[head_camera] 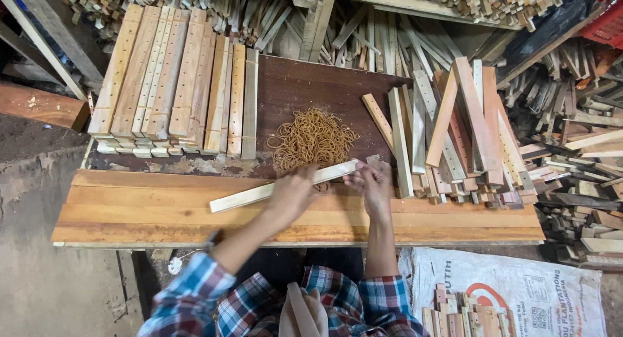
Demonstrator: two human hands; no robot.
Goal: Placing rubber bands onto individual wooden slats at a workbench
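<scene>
Head view, looking down on a work table (pixel 130 213).

Slat (pixel 282 186): one pale wooden strip is lying slantwise over the table's middle, its low end pointing toward the left edge and its high end reaching the right hand.

Left hand (pixel 293 193): it is resting on top of the slat near its middle, fingers curled down over the wood and gripping it.

Right hand (pixel 372 184): it is closing on the slat's upper end, fingers bent around the tip; whether anything else is pinched there cannot be told.

Rubber bands (pixel 313 137): a loose tan heap is sitting on the dark board just beyond both hands, near the table's centre.

Stack (pixel 175 84): drilled slats are lying side by side in neat rows at the far left corner.

Pile (pixel 454 136): more slats are leaning crisscross along the right edge, just beside the right hand.

Sack (pixel 519 291): a white printed bag is lying on the floor below the near right corner, with short slats on it.

Sleeves (pixel 195 298): plaid cloth is covering both forearms at the near edge.
</scene>
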